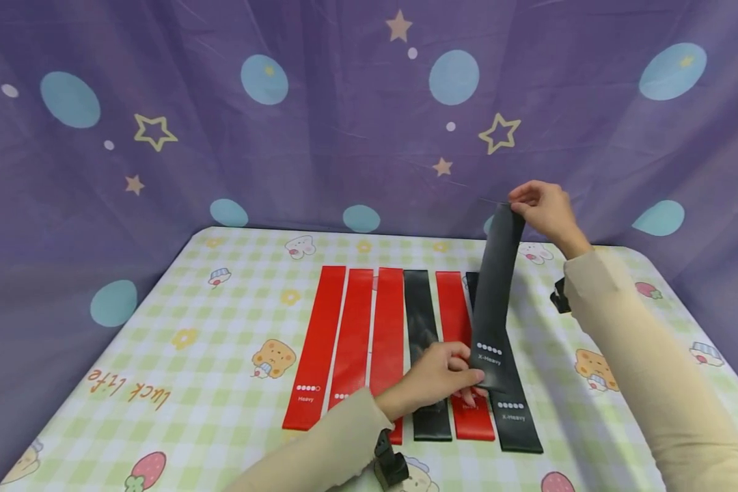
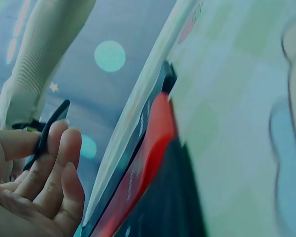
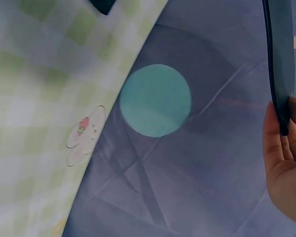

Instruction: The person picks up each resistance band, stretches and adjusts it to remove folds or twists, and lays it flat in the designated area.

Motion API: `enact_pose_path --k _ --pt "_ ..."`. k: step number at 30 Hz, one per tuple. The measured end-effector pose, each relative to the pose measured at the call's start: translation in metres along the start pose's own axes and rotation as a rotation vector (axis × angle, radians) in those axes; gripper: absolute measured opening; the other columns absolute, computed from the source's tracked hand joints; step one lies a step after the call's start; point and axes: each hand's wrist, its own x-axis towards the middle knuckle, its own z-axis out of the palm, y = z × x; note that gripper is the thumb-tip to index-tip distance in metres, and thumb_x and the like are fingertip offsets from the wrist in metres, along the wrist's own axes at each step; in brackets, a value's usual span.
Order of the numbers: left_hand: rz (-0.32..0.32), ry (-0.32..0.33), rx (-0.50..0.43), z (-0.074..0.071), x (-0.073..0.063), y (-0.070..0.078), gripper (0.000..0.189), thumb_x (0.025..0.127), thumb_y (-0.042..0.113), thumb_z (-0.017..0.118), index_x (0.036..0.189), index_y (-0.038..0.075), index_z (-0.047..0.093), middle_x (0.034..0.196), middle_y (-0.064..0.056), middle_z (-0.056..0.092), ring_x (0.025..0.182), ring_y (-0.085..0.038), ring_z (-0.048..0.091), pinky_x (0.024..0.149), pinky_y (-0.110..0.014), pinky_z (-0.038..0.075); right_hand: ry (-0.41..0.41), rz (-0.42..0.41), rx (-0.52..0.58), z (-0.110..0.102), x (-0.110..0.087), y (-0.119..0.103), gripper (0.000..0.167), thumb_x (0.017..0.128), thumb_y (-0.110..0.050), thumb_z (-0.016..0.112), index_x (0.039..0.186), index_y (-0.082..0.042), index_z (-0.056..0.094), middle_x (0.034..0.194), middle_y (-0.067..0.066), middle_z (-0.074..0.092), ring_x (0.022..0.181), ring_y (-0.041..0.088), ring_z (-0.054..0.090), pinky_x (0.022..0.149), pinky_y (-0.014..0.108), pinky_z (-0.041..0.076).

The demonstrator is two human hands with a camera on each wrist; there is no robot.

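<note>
A black resistance band (image 1: 495, 294) marked X-Heavy is held up at a slant between my two hands. My right hand (image 1: 547, 208) pinches its upper end, above the far edge of the table. Its lower end is pinched by my left hand (image 1: 439, 376), just over the row of bands. In the left wrist view the band's dark edge (image 2: 52, 123) sits between thumb and fingers. The right wrist view shows the other end (image 3: 281, 59) in the fingers. Beneath lies another black X-Heavy band (image 1: 516, 424), partly covered by the raised one.
Left of that lie a red band (image 1: 447, 301), a black band (image 1: 419, 307) and several more red bands (image 1: 322, 328), side by side lengthwise. They rest on a green-checked tablecloth (image 1: 221, 355). A purple curtain (image 1: 344, 157) hangs behind the table.
</note>
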Motion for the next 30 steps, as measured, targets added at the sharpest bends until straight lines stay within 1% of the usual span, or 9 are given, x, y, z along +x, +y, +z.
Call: enact_pose_path --k 4,6,11,16,19,22,24,26,30 --pt "-0.024 -0.003 -0.035 0.013 0.002 -0.002 0.013 0.089 0.003 0.063 0.098 -0.002 0.054 0.083 -0.028 0.069 0.068 -0.04 0.068 0.061 -0.024 0.055 -0.016 -0.003 0.007 0.006 -0.002 0.008 0.019 0.088 -0.007 0.063 0.103 0.004 0.066 0.101 0.024 0.068 0.063 -0.016 0.049 0.061 0.01 0.039" --pt "-0.032 -0.009 -0.025 0.019 0.003 -0.003 0.013 0.089 0.003 0.062 0.098 -0.002 0.054 0.083 -0.027 0.069 0.069 -0.04 0.068 0.06 -0.022 0.054 -0.017 -0.011 0.013 0.008 -0.003 0.013 0.018 0.087 -0.007 0.064 0.102 0.005 0.066 0.099 0.024 0.069 0.062 -0.017 0.049 0.06 0.009 0.039" --pt "-0.048 -0.05 -0.023 0.035 0.005 -0.004 0.013 0.09 0.001 0.059 0.102 -0.002 0.053 0.087 -0.025 0.071 0.07 -0.038 0.069 0.061 -0.017 0.052 -0.035 -0.003 -0.003 0.013 -0.006 0.023 0.019 0.087 -0.007 0.064 0.101 0.005 0.066 0.099 0.026 0.068 0.063 -0.016 0.049 0.059 0.009 0.039" --pt "-0.106 -0.055 -0.051 0.052 0.005 -0.003 0.009 0.09 0.003 0.06 0.094 0.003 0.053 0.089 -0.02 0.072 0.07 -0.036 0.07 0.055 -0.016 0.046 -0.077 -0.005 -0.022 0.02 -0.011 0.033 0.019 0.088 -0.007 0.064 0.102 0.006 0.065 0.1 0.027 0.068 0.065 -0.015 0.049 0.061 0.009 0.04" --pt "-0.133 -0.048 -0.041 0.062 0.007 -0.003 0.012 0.09 0.005 0.061 0.083 0.006 0.052 0.086 -0.018 0.073 0.068 -0.034 0.07 0.049 -0.017 0.043 -0.114 -0.01 -0.028 0.023 -0.015 0.038 0.019 0.088 -0.006 0.064 0.102 0.006 0.065 0.101 0.028 0.067 0.07 -0.005 0.057 0.061 0.01 0.041" --pt "-0.146 -0.04 -0.037 0.071 0.009 -0.003 0.022 0.09 0.006 0.062 0.074 0.01 0.048 0.084 -0.018 0.073 0.068 -0.035 0.07 0.046 -0.017 0.043 -0.138 -0.016 -0.045 0.027 -0.018 0.044 0.018 0.088 -0.005 0.063 0.102 0.006 0.065 0.101 0.029 0.067 0.078 0.017 0.066 0.061 0.011 0.042" --pt "-0.167 -0.023 -0.027 0.076 0.01 -0.004 0.026 0.089 0.007 0.063 0.07 0.011 0.046 0.081 -0.017 0.073 0.067 -0.033 0.07 0.045 -0.017 0.042 -0.149 -0.02 -0.052 0.029 -0.02 0.048 0.017 0.088 -0.005 0.063 0.101 0.006 0.065 0.1 0.029 0.067 0.084 0.029 0.067 0.061 0.013 0.042" --pt "-0.205 -0.016 -0.042 0.08 0.011 -0.005 0.027 0.089 0.008 0.063 0.068 0.012 0.046 0.079 -0.016 0.073 0.068 -0.032 0.071 0.044 -0.017 0.04 -0.155 -0.025 -0.062 0.03 -0.022 0.052 0.016 0.088 -0.004 0.063 0.1 0.006 0.065 0.099 0.029 0.068 0.086 0.034 0.066 0.061 0.014 0.042" --pt "-0.27 -0.022 -0.077 0.087 0.009 -0.007 0.031 0.09 0.008 0.06 0.062 0.011 0.047 0.078 -0.011 0.074 0.07 -0.031 0.071 0.042 -0.017 0.038 -0.179 -0.021 -0.067 0.033 -0.028 0.06 0.016 0.087 -0.003 0.063 0.099 0.007 0.064 0.098 0.029 0.068 0.086 0.035 0.066 0.062 0.017 0.044"
